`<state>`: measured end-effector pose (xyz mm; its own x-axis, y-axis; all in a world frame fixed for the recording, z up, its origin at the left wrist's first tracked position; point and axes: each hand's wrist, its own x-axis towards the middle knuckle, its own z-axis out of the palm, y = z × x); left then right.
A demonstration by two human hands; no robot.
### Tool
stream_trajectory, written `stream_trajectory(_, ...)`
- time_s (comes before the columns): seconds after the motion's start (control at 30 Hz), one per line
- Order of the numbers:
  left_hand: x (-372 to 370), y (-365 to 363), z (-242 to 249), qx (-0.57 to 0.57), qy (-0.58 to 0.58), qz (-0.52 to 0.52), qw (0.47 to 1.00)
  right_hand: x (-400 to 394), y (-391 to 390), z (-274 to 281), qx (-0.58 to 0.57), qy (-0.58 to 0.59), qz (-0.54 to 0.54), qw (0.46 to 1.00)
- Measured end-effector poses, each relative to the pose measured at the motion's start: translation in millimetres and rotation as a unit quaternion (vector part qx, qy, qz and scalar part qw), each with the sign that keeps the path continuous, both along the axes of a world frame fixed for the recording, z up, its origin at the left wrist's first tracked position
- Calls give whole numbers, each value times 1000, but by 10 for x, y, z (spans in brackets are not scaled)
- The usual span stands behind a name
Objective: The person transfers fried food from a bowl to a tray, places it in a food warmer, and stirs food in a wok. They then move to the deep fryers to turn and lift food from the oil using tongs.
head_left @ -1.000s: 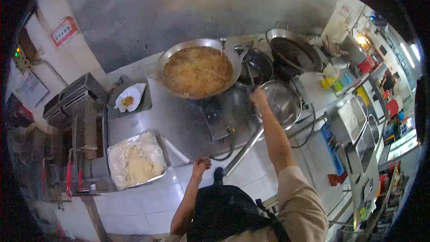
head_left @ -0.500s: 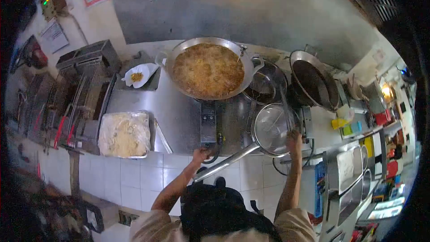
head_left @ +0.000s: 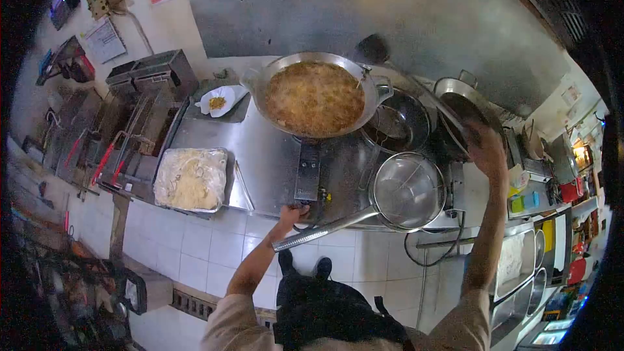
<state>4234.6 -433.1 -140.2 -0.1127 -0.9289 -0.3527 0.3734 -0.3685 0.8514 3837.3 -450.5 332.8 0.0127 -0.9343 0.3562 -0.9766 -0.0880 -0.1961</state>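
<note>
A long-handled spatula (head_left: 426,91) is in my right hand (head_left: 487,151), whose fingers wrap its handle. Its dark blade is raised to the right of the big wok (head_left: 255,84), where brown food bubbles in oil. My left hand (head_left: 294,214) is at the counter's front edge, just below the burner control box (head_left: 307,170). Its fingers look closed there, but what they grip is too small to make out. Between my hands a large round strainer (head_left: 408,190) lies at the counter edge, its perforated handle jutting toward my left forearm.
A plastic-lined tray of pale crumbs (head_left: 193,182) sits left, beside metal tongs (head_left: 244,185). Behind it is a white dish (head_left: 218,101) with yellow bits. Dark pots (head_left: 396,120) stand right of the wok. Fryers (head_left: 146,101) line the left; metal bins (head_left: 517,263) stand at right.
My right hand has moved up and to the right, lifting the spatula from over the strainer so its blade points toward the back wall. My left hand stays near the control box.
</note>
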Motion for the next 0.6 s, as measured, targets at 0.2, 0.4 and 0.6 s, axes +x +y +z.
stream_trajectory(0.2, 9, -56, 12, 92, 3, 18, 996, 238, -476, -50, -36, 130, 60, 989)
stream_trajectory(0.4, -23, -71, -106, 68, -62, 25, 995, 515, -1023, 547, 228, 213, 29, 950)
stream_trajectory(0.6, 99, 169, -94, 10, 183, -31, 983, 1198, -1588, 1190, 391, 277, -84, 874)
